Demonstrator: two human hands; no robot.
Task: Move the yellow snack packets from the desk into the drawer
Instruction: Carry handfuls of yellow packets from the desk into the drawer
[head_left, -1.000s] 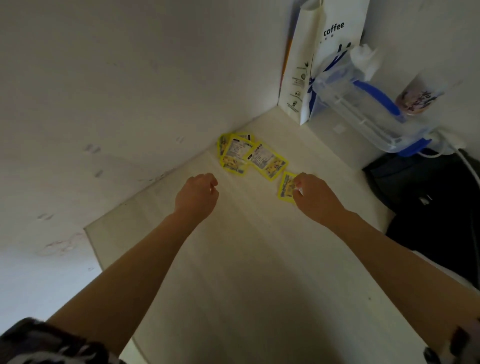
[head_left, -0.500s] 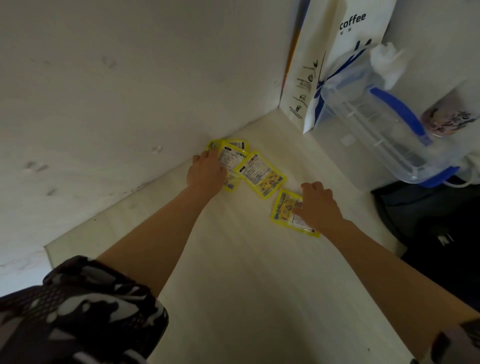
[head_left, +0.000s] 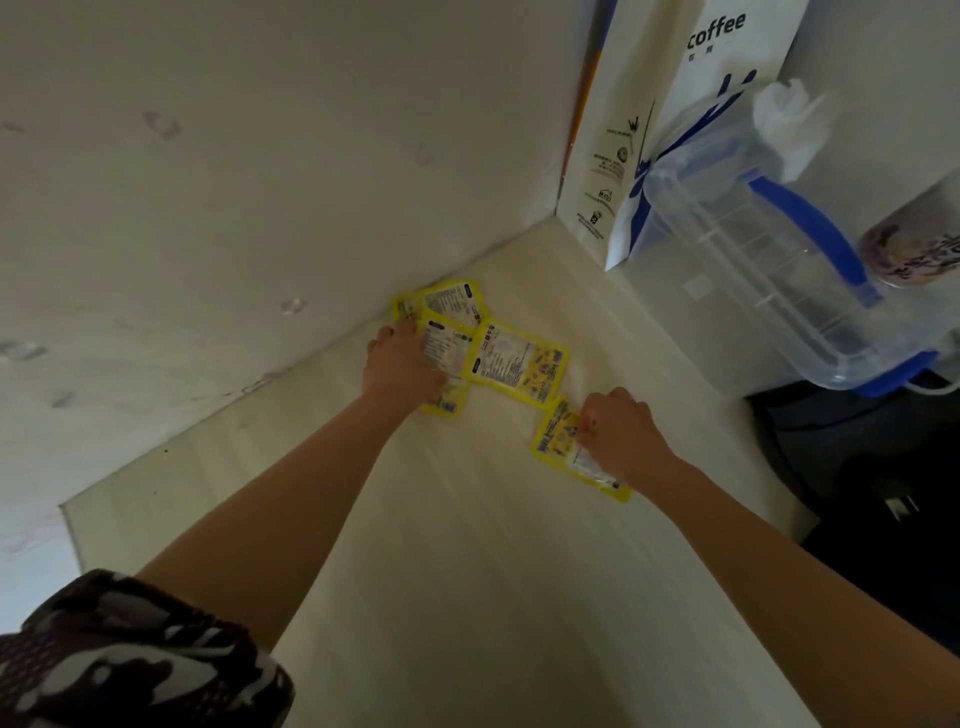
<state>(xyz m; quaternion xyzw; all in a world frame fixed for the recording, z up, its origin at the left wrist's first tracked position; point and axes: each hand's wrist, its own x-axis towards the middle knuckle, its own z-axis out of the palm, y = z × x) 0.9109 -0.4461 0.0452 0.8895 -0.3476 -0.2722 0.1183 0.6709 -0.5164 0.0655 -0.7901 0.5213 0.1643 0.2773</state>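
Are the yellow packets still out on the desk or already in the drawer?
Out: the yellow packets lie on the desk by the wall, under both hands. No drawer in view.

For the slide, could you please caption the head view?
Left hand and right hand press on yellow snack packets spread in the desk corner.

Bare desk (head_left: 467, 597) near, wall (head_left: 208, 208) left, plastic container (head_left: 779, 270) (bag (head_left: 649, 130) behind) right.
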